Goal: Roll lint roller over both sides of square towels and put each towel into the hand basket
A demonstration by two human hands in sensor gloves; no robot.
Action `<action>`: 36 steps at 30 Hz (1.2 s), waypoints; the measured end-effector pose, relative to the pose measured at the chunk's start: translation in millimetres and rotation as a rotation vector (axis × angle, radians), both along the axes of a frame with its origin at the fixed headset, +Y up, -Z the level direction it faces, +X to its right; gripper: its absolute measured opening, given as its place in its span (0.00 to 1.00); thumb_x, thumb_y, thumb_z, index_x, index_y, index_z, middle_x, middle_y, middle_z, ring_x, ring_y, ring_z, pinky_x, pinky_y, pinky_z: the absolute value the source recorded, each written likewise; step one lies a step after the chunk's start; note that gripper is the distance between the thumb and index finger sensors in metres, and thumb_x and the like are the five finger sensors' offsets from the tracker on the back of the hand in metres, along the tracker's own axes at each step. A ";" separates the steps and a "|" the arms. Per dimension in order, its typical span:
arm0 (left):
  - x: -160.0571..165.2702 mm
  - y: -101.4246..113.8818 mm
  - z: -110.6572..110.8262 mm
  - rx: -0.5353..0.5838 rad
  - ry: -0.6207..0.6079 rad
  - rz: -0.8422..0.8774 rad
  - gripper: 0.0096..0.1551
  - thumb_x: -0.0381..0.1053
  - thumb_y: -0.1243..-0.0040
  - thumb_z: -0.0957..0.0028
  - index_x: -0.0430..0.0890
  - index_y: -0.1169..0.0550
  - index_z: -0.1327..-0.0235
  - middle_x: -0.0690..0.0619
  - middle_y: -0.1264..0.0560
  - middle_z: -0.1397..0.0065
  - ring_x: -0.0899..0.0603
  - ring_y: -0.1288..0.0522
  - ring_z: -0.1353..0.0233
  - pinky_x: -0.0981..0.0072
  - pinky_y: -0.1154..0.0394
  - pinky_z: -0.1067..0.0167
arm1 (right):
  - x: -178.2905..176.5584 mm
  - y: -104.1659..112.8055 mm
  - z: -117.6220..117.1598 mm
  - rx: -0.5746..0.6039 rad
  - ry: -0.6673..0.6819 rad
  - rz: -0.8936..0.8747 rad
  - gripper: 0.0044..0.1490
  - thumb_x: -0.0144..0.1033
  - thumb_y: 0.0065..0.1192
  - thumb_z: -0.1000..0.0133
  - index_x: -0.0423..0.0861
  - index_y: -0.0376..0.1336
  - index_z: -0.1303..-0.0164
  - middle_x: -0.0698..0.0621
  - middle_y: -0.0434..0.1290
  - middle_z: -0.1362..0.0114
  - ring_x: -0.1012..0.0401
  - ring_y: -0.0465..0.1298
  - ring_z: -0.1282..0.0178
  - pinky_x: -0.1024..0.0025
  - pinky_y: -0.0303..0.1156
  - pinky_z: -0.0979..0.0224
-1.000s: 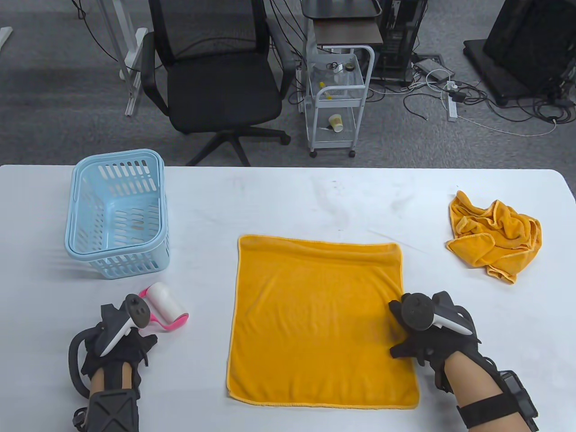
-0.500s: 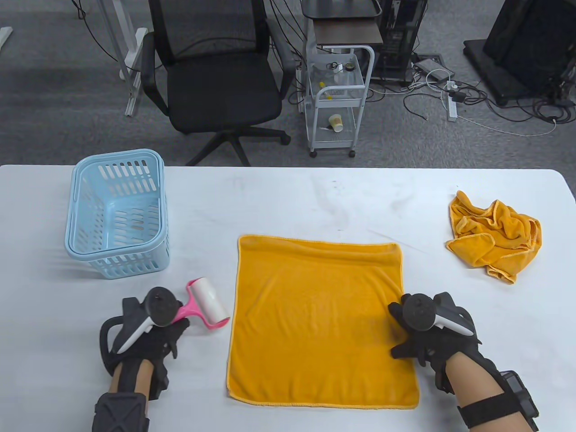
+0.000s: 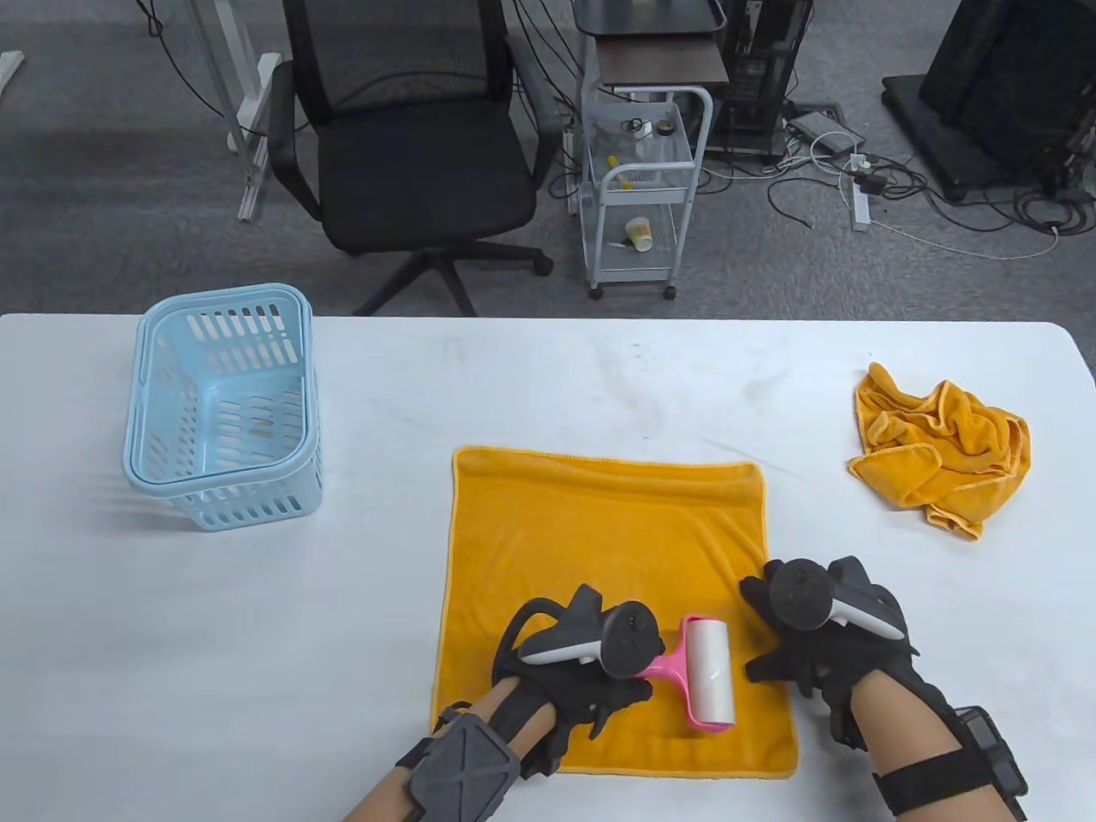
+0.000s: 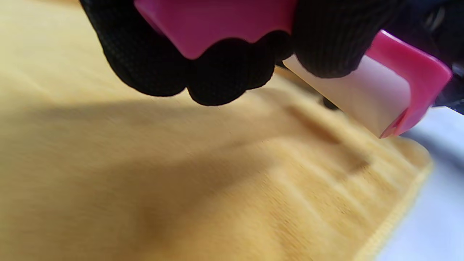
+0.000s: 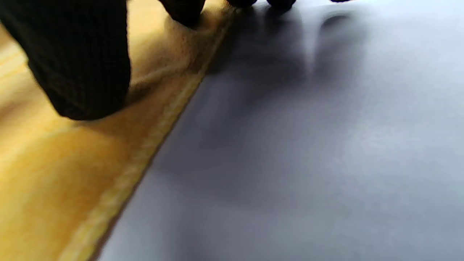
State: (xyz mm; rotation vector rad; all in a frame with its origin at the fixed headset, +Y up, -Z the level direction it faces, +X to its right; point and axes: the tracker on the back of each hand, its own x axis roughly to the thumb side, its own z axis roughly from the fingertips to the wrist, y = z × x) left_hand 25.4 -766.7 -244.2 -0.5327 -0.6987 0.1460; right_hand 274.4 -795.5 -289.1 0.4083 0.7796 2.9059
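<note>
A white worktop (image 3: 171,651) is seen from above. At its far left a pale blue basket (image 3: 224,407) stands with nothing in it. In the middle an orange square towel (image 3: 591,548) is spread flat. Over the towel's near right part the left hand (image 3: 582,676) is closed around the pink handle of a lint roller (image 3: 706,676), whose white roll lies on or just above the cloth; contact cannot be told for certain. At the towel's right edge the right hand (image 3: 822,642) is laid flat, fingers straight, pinning the cloth. At far right a second orange towel (image 3: 942,449) lies crumpled. The first side of the first towel appears to be just starting. Next, the roller should be pushed across the cloth in even passes while the edge is kept pinned.
</note>
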 end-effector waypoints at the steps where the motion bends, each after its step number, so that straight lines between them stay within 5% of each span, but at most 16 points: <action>1: 2.5 -2.0 0.3 -0.006 -0.007 -0.013 0.32 0.60 0.39 0.48 0.61 0.35 0.31 0.55 0.25 0.32 0.46 0.17 0.44 0.46 0.19 0.41 | 0.1 0.1 0.0 0.000 0.001 0.001 0.66 0.61 0.76 0.51 0.49 0.43 0.14 0.38 0.39 0.13 0.36 0.42 0.15 0.27 0.49 0.24; 9: -28.4 4.5 -0.1 0.074 -0.010 -0.306 0.30 0.58 0.33 0.49 0.61 0.32 0.34 0.58 0.22 0.36 0.46 0.16 0.46 0.46 0.19 0.41 | 1.8 0.0 -0.5 -0.001 -0.009 -0.004 0.64 0.60 0.75 0.50 0.50 0.43 0.14 0.39 0.39 0.13 0.36 0.42 0.15 0.27 0.49 0.24; 18: -166.0 12.0 2.4 0.041 0.235 -0.633 0.23 0.54 0.31 0.47 0.65 0.29 0.42 0.59 0.23 0.33 0.46 0.16 0.40 0.41 0.21 0.36 | 2.2 0.3 -0.9 -0.002 -0.010 -0.003 0.63 0.60 0.75 0.50 0.50 0.43 0.14 0.39 0.40 0.13 0.37 0.42 0.15 0.28 0.49 0.24; 22: -196.0 20.5 2.1 0.023 0.288 -0.622 0.23 0.54 0.31 0.47 0.66 0.28 0.41 0.60 0.24 0.32 0.46 0.17 0.38 0.40 0.23 0.34 | 2.0 0.3 -1.1 -0.002 -0.008 -0.001 0.64 0.60 0.75 0.50 0.50 0.43 0.14 0.39 0.40 0.13 0.36 0.42 0.15 0.27 0.49 0.24; 25: -186.3 28.3 -4.4 0.027 0.292 -0.526 0.25 0.54 0.32 0.46 0.66 0.30 0.38 0.59 0.25 0.30 0.46 0.18 0.37 0.40 0.23 0.34 | 1.8 0.2 -1.2 -0.001 -0.006 0.001 0.64 0.60 0.75 0.50 0.50 0.43 0.14 0.39 0.40 0.13 0.36 0.42 0.15 0.27 0.49 0.24; 31: -90.5 33.2 -28.3 0.122 0.151 -0.310 0.32 0.55 0.34 0.46 0.63 0.36 0.32 0.58 0.27 0.28 0.47 0.18 0.38 0.44 0.21 0.36 | 1.9 -0.3 -0.7 -0.001 -0.009 -0.005 0.64 0.60 0.75 0.50 0.49 0.43 0.14 0.39 0.39 0.13 0.36 0.42 0.15 0.27 0.49 0.24; 36: -29.0 15.0 -43.2 0.127 0.075 -0.228 0.33 0.56 0.35 0.46 0.60 0.38 0.30 0.57 0.28 0.28 0.46 0.18 0.38 0.46 0.20 0.37 | 2.0 -0.3 -0.4 0.000 -0.009 -0.007 0.64 0.60 0.75 0.50 0.50 0.43 0.14 0.39 0.39 0.13 0.36 0.42 0.15 0.28 0.49 0.24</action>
